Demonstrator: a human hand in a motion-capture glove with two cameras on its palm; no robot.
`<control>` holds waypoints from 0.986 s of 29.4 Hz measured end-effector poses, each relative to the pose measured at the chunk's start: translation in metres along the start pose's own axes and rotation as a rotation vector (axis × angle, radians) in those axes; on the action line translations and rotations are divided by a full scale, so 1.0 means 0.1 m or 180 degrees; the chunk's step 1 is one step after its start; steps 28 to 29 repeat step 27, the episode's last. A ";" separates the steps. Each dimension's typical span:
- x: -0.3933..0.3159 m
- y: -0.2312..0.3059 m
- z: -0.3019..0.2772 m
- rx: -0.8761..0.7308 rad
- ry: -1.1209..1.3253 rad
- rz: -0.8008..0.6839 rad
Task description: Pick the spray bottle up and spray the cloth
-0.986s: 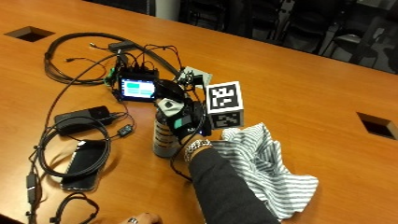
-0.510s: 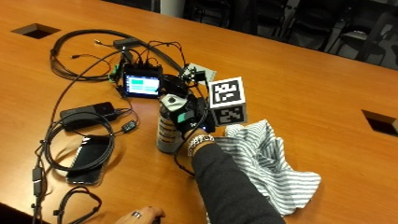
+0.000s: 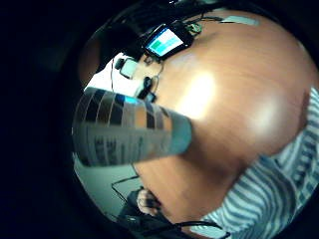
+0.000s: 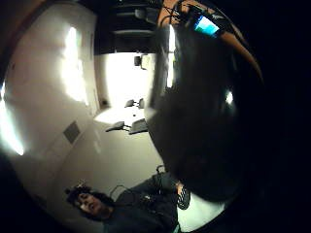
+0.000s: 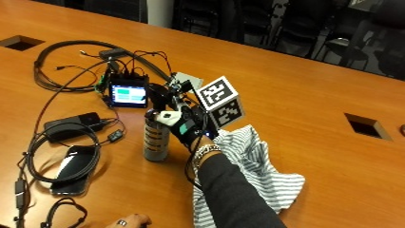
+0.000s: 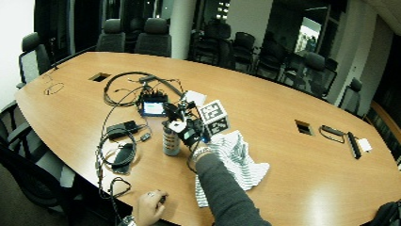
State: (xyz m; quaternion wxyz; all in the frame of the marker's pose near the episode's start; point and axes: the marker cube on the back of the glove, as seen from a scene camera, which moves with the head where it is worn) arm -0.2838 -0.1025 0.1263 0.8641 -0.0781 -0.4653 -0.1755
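Outside view shows us our gloved right hand (image 5: 180,124) with its grip wrapped around the upright spray bottle (image 5: 156,137), standing on the surface (image 5: 303,90) just beside the striped cloth (image 5: 259,166), presumably ready to lift and spray.

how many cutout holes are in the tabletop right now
3 dark rectangular cutout holes show in the orange wooden table: one at the far left, one on the right, and a third at the far right edge, only partly visible. Others may lie out of view.
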 end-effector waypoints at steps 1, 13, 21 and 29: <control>-0.01 0.03 -0.04 -0.0038 0.0220 -0.0001; -0.29 0.72 -0.46 -0.0316 0.2875 0.0161; -0.33 1.37 -0.49 -0.0127 0.3159 0.0252; -0.32 1.60 -0.47 0.0001 0.2975 0.0210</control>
